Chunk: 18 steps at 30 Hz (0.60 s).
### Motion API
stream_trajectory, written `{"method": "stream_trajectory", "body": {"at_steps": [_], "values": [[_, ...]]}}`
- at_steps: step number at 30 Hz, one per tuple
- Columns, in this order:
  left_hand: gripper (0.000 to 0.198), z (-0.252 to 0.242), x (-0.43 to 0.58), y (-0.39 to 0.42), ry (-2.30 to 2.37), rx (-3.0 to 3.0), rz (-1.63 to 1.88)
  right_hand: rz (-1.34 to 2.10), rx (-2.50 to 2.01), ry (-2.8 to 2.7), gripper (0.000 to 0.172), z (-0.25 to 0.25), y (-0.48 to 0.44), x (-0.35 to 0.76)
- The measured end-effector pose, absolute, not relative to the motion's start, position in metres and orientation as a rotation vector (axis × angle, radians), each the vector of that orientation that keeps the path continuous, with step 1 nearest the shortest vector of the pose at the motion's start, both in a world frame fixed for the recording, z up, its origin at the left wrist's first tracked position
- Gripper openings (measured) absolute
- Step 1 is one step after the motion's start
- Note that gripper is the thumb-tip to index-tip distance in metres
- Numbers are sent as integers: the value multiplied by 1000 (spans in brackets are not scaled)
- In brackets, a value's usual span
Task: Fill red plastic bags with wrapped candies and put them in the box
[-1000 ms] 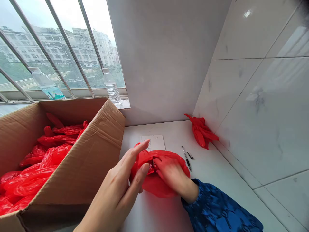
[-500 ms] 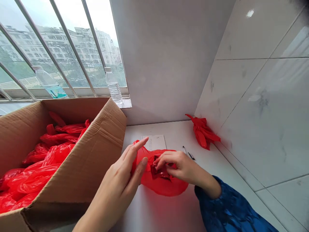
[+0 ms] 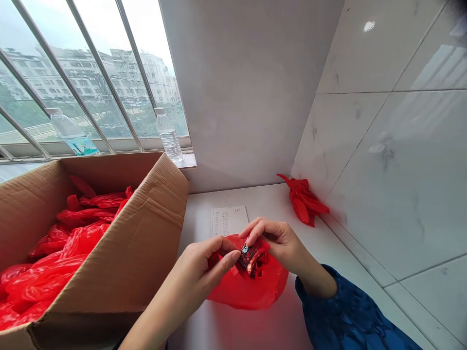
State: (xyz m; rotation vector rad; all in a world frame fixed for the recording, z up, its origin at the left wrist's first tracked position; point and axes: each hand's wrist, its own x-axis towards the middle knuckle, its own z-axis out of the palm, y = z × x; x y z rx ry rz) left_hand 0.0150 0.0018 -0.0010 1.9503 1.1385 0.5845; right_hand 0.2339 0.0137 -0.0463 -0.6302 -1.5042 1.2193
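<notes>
Shiny dark-red and black wrapped packet (image 3: 249, 258) is over the thin red plastic bag (image 3: 250, 295), which lies on the white tabletop (image 3: 262, 198); from my remote view I cannot tell whether they touch. I have the left hand (image 3: 206, 265) pinching the packet's left edge between thumb and forefinger, the right hand (image 3: 279, 242) gripping its upper end by the fingertips. Behind the bag I see a printed white sheet (image 3: 229, 221); left, an open brown cardboard box (image 3: 136, 248).
</notes>
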Motion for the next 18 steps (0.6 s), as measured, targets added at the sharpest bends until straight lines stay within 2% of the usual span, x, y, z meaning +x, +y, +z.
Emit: {"method": "stream_trajectory", "body": {"at_steps": [5, 10, 18], "values": [[39, -5, 15, 4, 1098, 1882, 571, 1301, -697, -1386, 11, -44, 11, 229], [37, -7, 18, 5, 1165, 1885, 679, 1407, -777, -1252, 43, -41, 8, 227], [36, -11, 18, 5, 1136, 1892, 632, 1023, -934, -1204, 37, -42, 14, 238]]}}
